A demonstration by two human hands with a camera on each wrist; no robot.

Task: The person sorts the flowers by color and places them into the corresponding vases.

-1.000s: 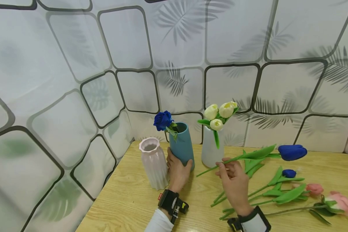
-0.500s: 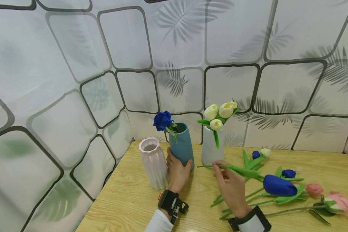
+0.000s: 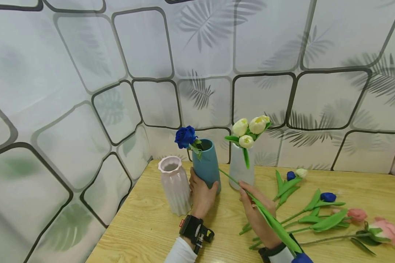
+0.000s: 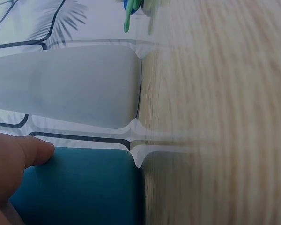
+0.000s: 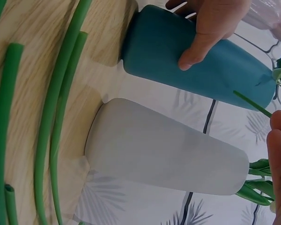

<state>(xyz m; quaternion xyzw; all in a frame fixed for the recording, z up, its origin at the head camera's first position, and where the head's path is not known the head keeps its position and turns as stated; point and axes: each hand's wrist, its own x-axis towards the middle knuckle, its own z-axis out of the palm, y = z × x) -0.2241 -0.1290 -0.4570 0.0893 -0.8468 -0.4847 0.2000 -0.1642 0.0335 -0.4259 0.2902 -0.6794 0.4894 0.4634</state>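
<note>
My left hand (image 3: pixel 203 195) holds the lower part of a teal vase (image 3: pixel 206 164), thumb on its right side. A blue rose (image 3: pixel 185 137) leans out of that vase's mouth to the left. Between the thumb and fingers of my right hand (image 3: pixel 258 215) is the green stem of a blue tulip (image 3: pixel 301 258). Its bare stem end points up and left toward the teal vase, while the bloom hangs low at the frame's bottom edge. In the right wrist view the stem tip (image 5: pixel 250 103) overlaps the teal vase near its mouth.
A pale pink fluted vase (image 3: pixel 176 186) stands left of the teal one. To the right is a white vase (image 3: pixel 241 168) with white tulips (image 3: pixel 246 141). Several loose flowers lie at right, including a pink rose (image 3: pixel 386 230) and a small blue bloom (image 3: pixel 328 197). A patterned curtain (image 3: pixel 200 102) hangs behind.
The blue tulip has swung round in my right hand, its bloom moving from upper right down toward me and its stem end rising toward the teal vase. My left hand stays put.
</note>
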